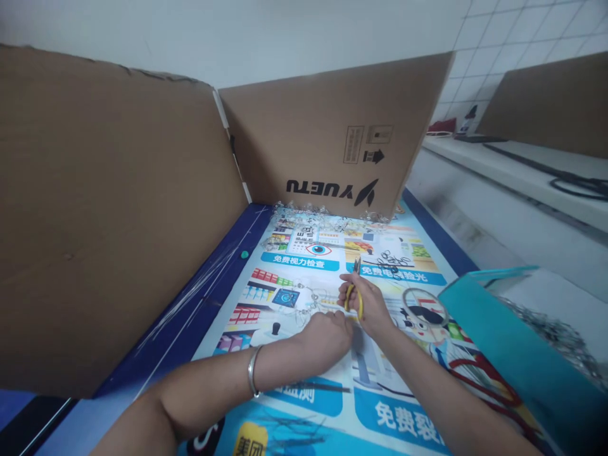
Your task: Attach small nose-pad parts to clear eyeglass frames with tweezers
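Observation:
My right hand (pixel 368 303) is closed around small pliers with yellow handles (pixel 355 288), their dark jaws pointing away from me. My left hand (pixel 327 332) lies just left of it with fingers curled, pinching a small clear and metal piece that I cannot make out (pixel 317 305). A silver bangle (pixel 253 371) is on my left wrist. Both hands rest over a printed poster (pixel 304 266) that covers the table. A little pile of dark rings (pixel 392 259) lies beyond the pliers.
Cardboard sheets stand as walls at the left (pixel 104 209) and back (pixel 332 139), with clear scraps along the back one's foot. A teal box (pixel 522 335) holding metal pieces sits at the right. A white shelf with cables (pixel 546 171) runs beyond it.

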Demonstrator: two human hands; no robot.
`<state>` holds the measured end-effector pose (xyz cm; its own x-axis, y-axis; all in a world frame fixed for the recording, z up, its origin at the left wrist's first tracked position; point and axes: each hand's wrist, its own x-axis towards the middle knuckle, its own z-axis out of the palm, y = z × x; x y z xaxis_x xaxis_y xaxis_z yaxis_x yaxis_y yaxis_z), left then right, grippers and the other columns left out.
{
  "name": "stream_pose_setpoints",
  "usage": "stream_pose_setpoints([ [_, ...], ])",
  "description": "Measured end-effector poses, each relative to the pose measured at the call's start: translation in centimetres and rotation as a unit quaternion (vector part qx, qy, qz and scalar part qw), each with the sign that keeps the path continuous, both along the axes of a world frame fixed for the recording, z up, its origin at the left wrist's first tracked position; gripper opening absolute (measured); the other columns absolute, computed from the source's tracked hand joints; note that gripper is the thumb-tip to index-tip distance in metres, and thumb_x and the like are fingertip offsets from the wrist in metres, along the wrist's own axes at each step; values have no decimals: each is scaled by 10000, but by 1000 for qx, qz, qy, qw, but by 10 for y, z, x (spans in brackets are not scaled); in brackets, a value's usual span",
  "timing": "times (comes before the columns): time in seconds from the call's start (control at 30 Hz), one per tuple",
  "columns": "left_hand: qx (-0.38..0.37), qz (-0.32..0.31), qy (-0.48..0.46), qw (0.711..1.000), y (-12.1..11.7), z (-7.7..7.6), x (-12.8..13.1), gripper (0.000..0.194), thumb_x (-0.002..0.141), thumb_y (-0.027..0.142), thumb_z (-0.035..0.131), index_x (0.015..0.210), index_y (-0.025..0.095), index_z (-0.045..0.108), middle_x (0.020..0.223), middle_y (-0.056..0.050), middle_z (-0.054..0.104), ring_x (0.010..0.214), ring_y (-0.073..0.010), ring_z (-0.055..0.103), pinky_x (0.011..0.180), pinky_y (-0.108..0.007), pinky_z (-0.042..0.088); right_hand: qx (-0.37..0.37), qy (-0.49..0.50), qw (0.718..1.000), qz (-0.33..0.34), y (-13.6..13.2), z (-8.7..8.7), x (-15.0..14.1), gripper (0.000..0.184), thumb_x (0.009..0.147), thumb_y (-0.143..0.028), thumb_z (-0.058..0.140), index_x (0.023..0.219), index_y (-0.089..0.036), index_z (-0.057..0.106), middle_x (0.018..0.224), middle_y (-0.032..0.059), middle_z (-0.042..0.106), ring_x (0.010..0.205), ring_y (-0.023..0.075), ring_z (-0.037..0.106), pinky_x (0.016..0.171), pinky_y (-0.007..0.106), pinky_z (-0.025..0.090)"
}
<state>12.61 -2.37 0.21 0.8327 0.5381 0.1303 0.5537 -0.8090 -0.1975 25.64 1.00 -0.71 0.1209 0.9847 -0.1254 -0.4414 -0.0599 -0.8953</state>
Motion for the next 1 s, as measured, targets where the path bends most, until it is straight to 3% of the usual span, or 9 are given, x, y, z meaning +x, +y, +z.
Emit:
stream_pose_setpoints([
  [0.27,-44,26,3,999,-4,3,-7,145,773,66,405,900,102,465,782,-94,548,665,-224,571,487,-317,472,10,33,999,8,0,0,2,331,754,-473,555,883,-172,603,651,3,563,556,122,541,555,285,475],
  [0.6,-135,65,13,989,-8,17,-33,182,805,99,381,962,131,468,843,-81,547,740,-207,581,585,-300,480,-19,98,990,95,3,4,15,328,824,-475,415,967,-218,561,719,31,618,674,180,602,653,358,480],
  [0.8,-134,38,1,990,-11,20,-31,196,880,283,375,981,157,488,871,-72,561,783,-218,588,621,-325,494,-28,102,987,119,4,3,15,318,820,-442,437,972,-193,562,709,39,621,649,191,602,643,378,478],
  [1.0,-115,42,44,992,-5,19,-18,157,836,122,396,944,125,509,839,-94,565,715,-205,604,565,-304,485,-20,97,987,126,1,4,14,333,804,-475,464,948,-193,567,695,28,611,623,173,587,604,337,471],
])
